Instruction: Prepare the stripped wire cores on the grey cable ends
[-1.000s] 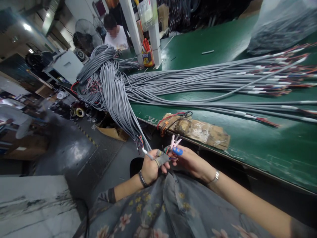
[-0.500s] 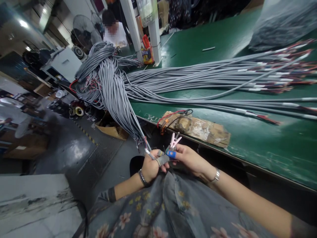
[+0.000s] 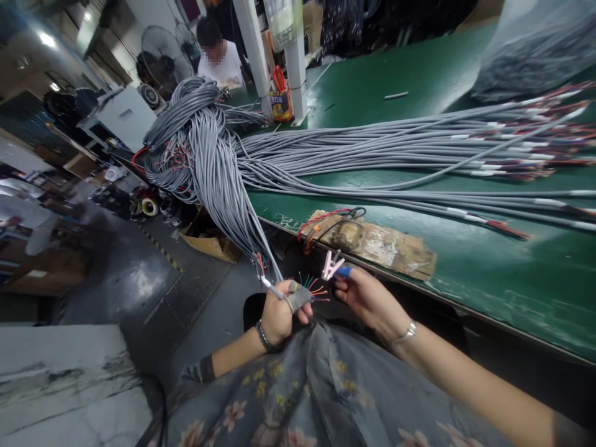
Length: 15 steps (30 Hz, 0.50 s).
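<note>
My left hand (image 3: 279, 313) is closed around the end of a grey cable (image 3: 267, 282), thumb wrapped in grey tape. Several thin coloured wires (image 3: 314, 288) fan out of the cable end to the right. My right hand (image 3: 365, 298) sits just right of those wires, fingers closed on a small pink clip tool (image 3: 331, 266), one fingertip covered in blue. The gripped cable runs up into a thick bundle of grey cables (image 3: 218, 167) hanging off the green table (image 3: 512, 267).
A worn cardboard piece (image 3: 386, 245) with red and black leads lies at the table edge. More grey cables stretch right across the table. A white post (image 3: 295, 56) stands at the back. Another person (image 3: 218, 56) sits far off beside fans. A plastic bag (image 3: 535, 46) rests top right.
My right hand has drawn the pink clip tool away to the right, off the cable end. The coloured wires now stand spread and exposed between my hands.
</note>
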Tool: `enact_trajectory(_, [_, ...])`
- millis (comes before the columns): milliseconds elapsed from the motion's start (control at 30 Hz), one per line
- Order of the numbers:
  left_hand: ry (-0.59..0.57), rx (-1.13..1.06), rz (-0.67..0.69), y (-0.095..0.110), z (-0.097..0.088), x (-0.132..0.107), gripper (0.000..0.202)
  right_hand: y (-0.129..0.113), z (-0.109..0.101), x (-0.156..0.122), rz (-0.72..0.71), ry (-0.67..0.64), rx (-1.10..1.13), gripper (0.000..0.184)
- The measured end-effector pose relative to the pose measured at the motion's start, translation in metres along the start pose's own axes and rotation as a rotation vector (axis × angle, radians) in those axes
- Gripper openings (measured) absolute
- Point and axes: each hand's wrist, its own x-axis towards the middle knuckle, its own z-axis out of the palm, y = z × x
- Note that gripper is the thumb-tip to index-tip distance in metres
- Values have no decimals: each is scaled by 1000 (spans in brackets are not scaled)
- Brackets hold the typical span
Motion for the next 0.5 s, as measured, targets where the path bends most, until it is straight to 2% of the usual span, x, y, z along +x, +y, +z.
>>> enact_trajectory(133, [41, -50, -18, 2, 0, -1, 35, 0, -11, 7, 64, -108, 45, 19])
enact_trajectory(200, [27, -69, -22, 2, 2, 0, 34, 0, -11, 8, 54, -163, 42, 24])
enact_trajectory(333, [-46, -75, -31, 5, 6, 1, 33, -5, -4, 13, -17, -253, -13, 39])
enact_trajectory(500, [-168, -59, -84, 11, 9, 6, 33, -7, 4, 16, -160, -284, -40, 44])
